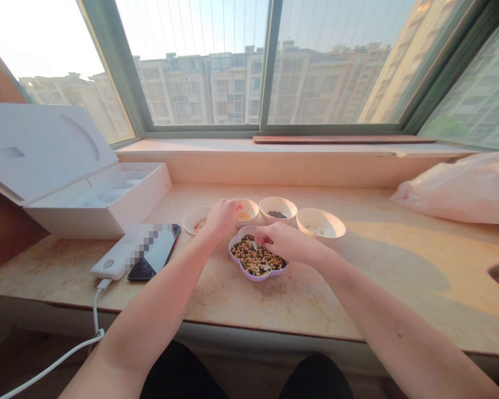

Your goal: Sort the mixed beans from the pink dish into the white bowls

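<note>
A lilac lobed bowl (pixel 258 279) holds a mix of tan, dark and green beans (pixel 253 257). Over its back right part is my right hand (pixel 279 239), fingers pinched together near the beans; whatever they grip is too small to make out. My left hand (pixel 224 215) is at the white bowl with yellow beans (pixel 253 206), its fingers curled by the rim and their contents hidden. Partly behind that hand stands a white bowl with reddish pieces (pixel 190 217). Further right are a white bowl of dark beans (pixel 278 203) and a white bowl with a few pale pieces (pixel 335 224).
To the left are an open white box (pixel 137 202), a white power bank (pixel 110 260) with a cable (pixel 95 310), and a dark phone (pixel 156 260). A plastic bag (pixel 461 188) lies at the right. Windows rise behind the stone counter (pixel 382 288).
</note>
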The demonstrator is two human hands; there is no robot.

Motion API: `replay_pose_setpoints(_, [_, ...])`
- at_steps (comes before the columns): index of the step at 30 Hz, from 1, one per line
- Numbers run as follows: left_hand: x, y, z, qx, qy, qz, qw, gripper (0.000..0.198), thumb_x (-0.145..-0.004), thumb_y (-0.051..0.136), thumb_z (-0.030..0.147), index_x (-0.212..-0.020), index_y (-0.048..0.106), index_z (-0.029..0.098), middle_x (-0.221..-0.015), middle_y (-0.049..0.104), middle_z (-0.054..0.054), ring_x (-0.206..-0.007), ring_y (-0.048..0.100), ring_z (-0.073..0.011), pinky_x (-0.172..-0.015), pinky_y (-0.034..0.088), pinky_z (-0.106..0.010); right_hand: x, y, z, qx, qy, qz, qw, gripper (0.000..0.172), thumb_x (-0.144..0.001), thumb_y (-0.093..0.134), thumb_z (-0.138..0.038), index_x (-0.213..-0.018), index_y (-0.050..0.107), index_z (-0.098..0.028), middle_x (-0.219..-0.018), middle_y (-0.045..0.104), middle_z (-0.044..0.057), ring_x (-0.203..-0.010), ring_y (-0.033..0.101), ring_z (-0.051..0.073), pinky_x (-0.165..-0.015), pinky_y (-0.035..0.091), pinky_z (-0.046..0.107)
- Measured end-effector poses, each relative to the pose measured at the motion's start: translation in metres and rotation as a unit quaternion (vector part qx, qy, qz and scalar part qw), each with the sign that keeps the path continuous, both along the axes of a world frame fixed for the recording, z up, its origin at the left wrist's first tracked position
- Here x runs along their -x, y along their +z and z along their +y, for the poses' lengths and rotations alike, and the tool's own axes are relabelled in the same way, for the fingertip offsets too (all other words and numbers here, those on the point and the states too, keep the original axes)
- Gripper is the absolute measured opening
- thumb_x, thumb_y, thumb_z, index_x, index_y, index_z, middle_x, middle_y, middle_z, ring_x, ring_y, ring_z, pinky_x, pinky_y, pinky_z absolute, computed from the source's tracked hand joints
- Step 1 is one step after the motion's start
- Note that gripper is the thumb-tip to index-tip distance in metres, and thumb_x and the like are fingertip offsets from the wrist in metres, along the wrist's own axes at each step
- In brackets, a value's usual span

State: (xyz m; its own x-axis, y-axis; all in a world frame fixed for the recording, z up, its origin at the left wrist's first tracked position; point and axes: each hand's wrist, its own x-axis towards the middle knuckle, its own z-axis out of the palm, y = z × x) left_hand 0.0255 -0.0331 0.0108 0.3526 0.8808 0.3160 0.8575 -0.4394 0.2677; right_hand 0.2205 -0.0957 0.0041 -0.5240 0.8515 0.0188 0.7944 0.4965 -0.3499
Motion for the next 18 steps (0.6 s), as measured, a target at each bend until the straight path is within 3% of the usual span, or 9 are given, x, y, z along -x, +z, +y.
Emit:
replay_pose_setpoints(4, [-0.002,-0.001,0.002,0.006,0.019,0.013,1.000,0.032,-0.096,0.045,0.020,-0.099,0.077,0.017,-0.091,0.076,-0.014,-0.079,0.067,-0.0242,-0.071,0.044,-0.031,0.003,-0.001,0.000,0.022,0.008,0.003,1.000,0.024,-0.079,0.056,-0.006,-0.087,0.072,-0.022,-0.089,0.075,0.005,-0.079,0.066,0.022,-0.067,0.043,0.032])
replay_pose_setpoints(12, [-0.004,-0.001,0.002,0.011,-0.002,0.038,0.999,0.030,-0.093,0.047,0.018,-0.101,0.076,0.017,-0.094,0.077,-0.013,-0.083,0.069,-0.0234,-0.074,0.047,-0.029,0.002,-0.011,0.004,0.055,0.014,0.047,0.997,0.025,-0.083,0.064,-0.015,-0.099,0.077,-0.028,-0.092,0.077,0.004,-0.088,0.067,0.026,-0.074,0.047,0.036])
replay_pose_setpoints(18, [-0.003,-0.002,0.001,-0.003,-0.017,0.031,0.999,0.029,-0.093,0.046,0.018,-0.096,0.075,0.017,-0.086,0.075,-0.012,-0.078,0.067,-0.0226,-0.069,0.044,-0.029,0.005,-0.015,0.002,0.025,0.022,0.036,0.999,0.025,-0.088,0.054,-0.012,-0.099,0.072,-0.024,-0.101,0.075,0.003,-0.086,0.066,0.022,-0.072,0.046,0.033])
